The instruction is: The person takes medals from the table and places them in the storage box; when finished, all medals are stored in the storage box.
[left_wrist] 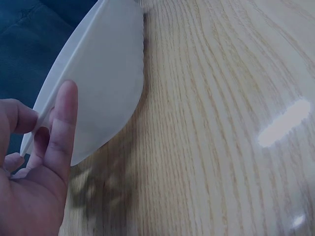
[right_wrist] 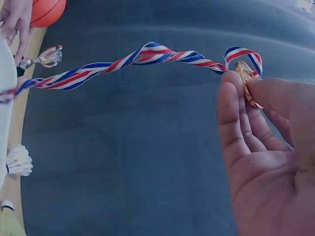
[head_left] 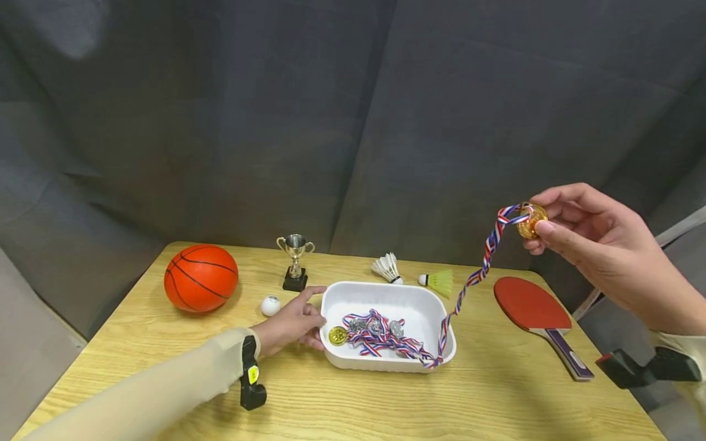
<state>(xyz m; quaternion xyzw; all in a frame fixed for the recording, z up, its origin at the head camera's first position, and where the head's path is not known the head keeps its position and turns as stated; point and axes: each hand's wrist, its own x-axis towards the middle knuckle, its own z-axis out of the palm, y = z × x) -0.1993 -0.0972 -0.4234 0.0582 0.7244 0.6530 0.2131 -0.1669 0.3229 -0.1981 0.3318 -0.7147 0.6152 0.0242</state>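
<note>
My right hand [head_left: 603,245] pinches a gold medal [head_left: 532,221] between thumb and fingers, raised above the right side of the table. Its twisted red, white and blue ribbon [head_left: 488,248] slants down to the front right rim of a white plastic basin [head_left: 386,365]. Inside the basin lie several silver medals [head_left: 375,327] on tangled ribbons, and a yellow-gold medal [head_left: 338,335] at the left end. At the basin's left end my left hand [head_left: 295,321] grips the rim, thumb on one side and fingers on the other, as the left wrist view [left_wrist: 42,162] shows.
Left of the basin sit an orange basketball [head_left: 201,278] and a white ball [head_left: 271,305]. Behind it stand a small trophy cup [head_left: 295,260], a white shuttlecock [head_left: 388,268] and a yellow shuttlecock [head_left: 439,282]. A red table tennis paddle [head_left: 532,304] lies at the right.
</note>
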